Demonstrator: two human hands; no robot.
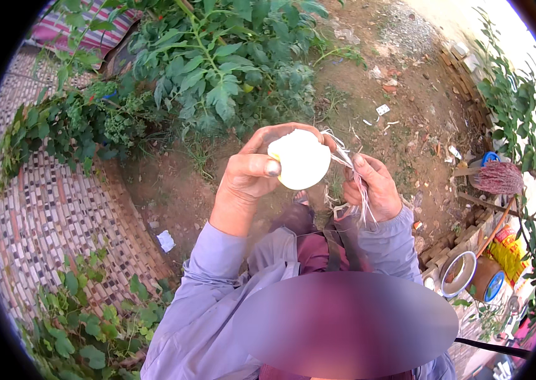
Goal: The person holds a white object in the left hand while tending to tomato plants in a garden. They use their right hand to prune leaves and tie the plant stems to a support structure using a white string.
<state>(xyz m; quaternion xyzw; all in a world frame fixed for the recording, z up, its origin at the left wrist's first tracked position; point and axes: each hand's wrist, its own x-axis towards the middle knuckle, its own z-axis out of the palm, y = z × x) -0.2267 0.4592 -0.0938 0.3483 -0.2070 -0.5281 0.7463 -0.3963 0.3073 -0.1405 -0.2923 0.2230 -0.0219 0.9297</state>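
In front of my body my left hand (pixel 252 161) is closed round a pale, whitish-yellow round piece (pixel 303 161). Its upper edge is ragged, as if bitten or broken, and its face is too bright to tell the kind. The thumb presses on its left side while the fingers curl behind the top. To the right, my right hand (pixel 374 188) pinches a bunch of thin pale strands (pixel 360 180), stringy and frayed. These run from beside the left hand's fingertips down through the right fingers, with loose ends hanging below.
Leafy green plants (pixel 217 76) grow ahead over bare soil (pixel 401 133) with scattered litter. At left lies patterned brick-like paving (pixel 72 221). On the right stand a white-rimmed bucket (pixel 459 275), a brown container (pixel 489 278), a yellow bag (pixel 507 250) and a reddish broom head (pixel 499 178).
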